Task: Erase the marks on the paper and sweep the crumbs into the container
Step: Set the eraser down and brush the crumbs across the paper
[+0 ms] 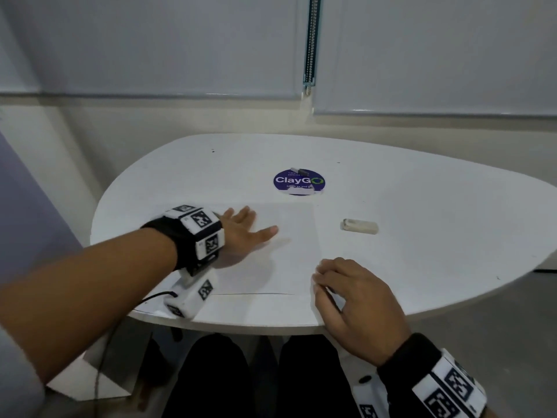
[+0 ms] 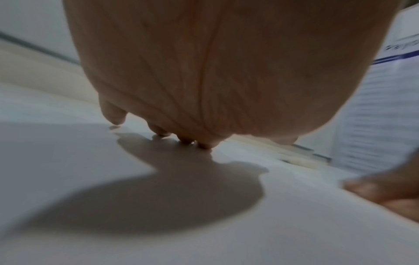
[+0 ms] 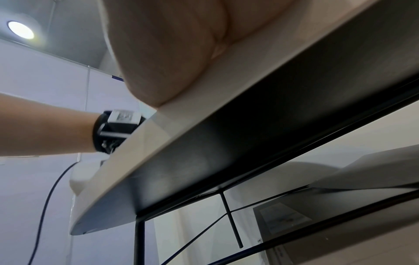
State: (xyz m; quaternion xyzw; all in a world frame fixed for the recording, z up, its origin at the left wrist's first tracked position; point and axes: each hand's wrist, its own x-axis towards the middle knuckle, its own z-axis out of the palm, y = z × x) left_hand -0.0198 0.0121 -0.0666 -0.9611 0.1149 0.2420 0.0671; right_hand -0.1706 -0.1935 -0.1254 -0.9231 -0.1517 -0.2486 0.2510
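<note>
Head view: left hand [image 1: 244, 229] lies flat w/ fingers spread on the paper [image 1: 289, 254]; right hand [image 1: 349, 300], fingers curled, rests at paper's near-right corner on the tabletop [image 1: 437, 200], eraser [image 1: 359, 226] beyond it, apart. Left wrist view: fingertips [image 2: 205, 144] touch paper. Right wrist view: palm [image 3: 172, 53] sits on tabletop edge; can't tell if it pinches anything.

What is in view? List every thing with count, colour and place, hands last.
table: one, white, rounded, under everything.
paper: one sheet, white, near middle of table.
eraser: one, off-white, right of the paper.
ClayGo sticker: one, round, purple, beyond the paper.
window blinds: two, pale grey, behind the table.
left hand: flat, fingers spread on the paper.
right hand: fingers curled at the paper's near right corner; what it holds is hidden.
</note>
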